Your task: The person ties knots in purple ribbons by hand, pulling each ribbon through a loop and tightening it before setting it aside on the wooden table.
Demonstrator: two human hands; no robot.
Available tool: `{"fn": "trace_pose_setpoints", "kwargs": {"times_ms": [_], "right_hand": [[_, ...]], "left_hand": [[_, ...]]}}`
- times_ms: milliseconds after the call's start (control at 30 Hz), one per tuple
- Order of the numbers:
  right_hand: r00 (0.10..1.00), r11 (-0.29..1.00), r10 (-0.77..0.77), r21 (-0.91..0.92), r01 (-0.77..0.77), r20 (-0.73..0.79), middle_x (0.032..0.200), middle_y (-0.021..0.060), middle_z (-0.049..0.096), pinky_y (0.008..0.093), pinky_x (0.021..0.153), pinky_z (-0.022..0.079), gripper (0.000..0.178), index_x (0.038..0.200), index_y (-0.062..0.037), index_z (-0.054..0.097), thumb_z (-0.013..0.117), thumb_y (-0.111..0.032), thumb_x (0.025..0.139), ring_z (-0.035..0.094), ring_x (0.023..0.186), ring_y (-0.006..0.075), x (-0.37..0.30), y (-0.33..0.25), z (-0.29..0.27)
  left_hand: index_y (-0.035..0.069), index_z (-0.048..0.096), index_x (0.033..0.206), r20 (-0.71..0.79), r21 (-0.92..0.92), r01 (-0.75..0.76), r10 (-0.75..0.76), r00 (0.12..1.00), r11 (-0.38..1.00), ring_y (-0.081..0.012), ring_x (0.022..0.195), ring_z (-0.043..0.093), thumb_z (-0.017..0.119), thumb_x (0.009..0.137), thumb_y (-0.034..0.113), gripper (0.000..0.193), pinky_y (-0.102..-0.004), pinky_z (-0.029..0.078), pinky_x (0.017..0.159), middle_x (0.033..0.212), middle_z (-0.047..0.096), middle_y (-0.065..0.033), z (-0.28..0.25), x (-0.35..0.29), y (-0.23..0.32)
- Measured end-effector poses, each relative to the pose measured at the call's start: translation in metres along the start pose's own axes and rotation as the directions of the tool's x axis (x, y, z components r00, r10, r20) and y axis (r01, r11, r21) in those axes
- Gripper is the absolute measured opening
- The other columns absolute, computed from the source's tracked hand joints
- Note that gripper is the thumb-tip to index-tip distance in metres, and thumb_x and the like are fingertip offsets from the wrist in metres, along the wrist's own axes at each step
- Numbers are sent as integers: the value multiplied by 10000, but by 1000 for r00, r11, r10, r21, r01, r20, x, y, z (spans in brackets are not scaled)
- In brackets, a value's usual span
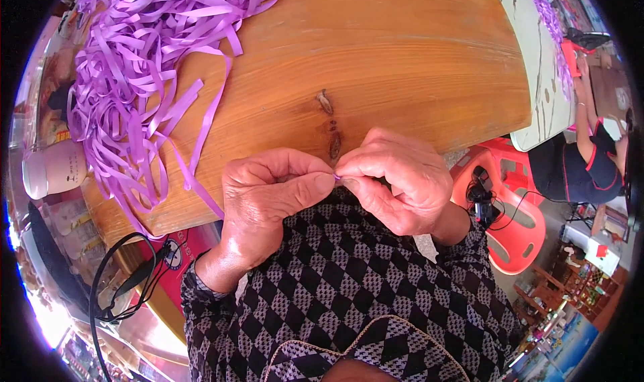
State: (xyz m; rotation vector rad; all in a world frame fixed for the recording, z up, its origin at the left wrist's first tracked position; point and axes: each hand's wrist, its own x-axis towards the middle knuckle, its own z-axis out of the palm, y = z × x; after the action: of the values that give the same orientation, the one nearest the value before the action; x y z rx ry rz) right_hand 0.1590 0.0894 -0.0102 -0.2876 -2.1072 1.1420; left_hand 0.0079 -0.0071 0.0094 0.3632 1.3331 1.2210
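Observation:
My left hand [261,197] and my right hand [402,177] meet at the near edge of the wooden table, thumbs and forefingers pinched together. Between the fingertips a tiny bit of purple ribbon [337,177] shows; the rest of it is covered by my fingers. To the left lies a big tangled heap of purple ribbon [134,67]. One strand [204,137] hangs from that heap toward my left wrist and passes out of sight behind it. Whether this strand is the piece in my fingers cannot be made out.
The wooden table [402,53] has dark knots in front of my hands. A pale cup [57,171] stands at its left edge, near black cables [111,295]. Red plastic stools [513,228] are at the right. Another person [580,160] works at a white marbled table [547,107] with more ribbon.

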Motion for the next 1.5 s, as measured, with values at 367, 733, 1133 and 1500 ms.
{"fn": "trace_pose_setpoints", "kwargs": {"times_ms": [367,733,1133,1500], "right_hand": [[863,708,491,524,-473,116,723,109,624,240,531,387,45,798,41,599,611,3,776,512,625,138,-10,-8,0],[998,996,-66,-55,66,10,768,101,602,294,509,402,250,843,10,613,744,-42,637,539,607,209,5,0,1],[975,932,162,302,-202,150,722,68,573,274,530,371,192,782,-4,568,702,56,657,489,593,159,3,-6,1],[951,916,216,291,-276,223,685,35,547,265,499,357,209,750,-37,543,686,69,641,473,567,145,4,-10,2]], "left_hand": [[-45,640,842,139,-22,41,-38,990,999,-69,669,563,657,774,23,98,-183,451,627,783,650,-59,-3,-3,3],[-22,637,801,109,1,17,-17,994,1000,-37,627,527,673,771,49,86,-162,412,558,712,624,-13,-4,0,2],[-12,628,774,221,42,-16,6,975,999,-32,602,493,685,761,59,93,-164,369,526,678,595,6,-13,-3,3],[-8,621,741,317,14,5,-9,948,1000,-36,588,471,691,766,97,129,-174,356,511,650,572,15,-16,2,0]]}}
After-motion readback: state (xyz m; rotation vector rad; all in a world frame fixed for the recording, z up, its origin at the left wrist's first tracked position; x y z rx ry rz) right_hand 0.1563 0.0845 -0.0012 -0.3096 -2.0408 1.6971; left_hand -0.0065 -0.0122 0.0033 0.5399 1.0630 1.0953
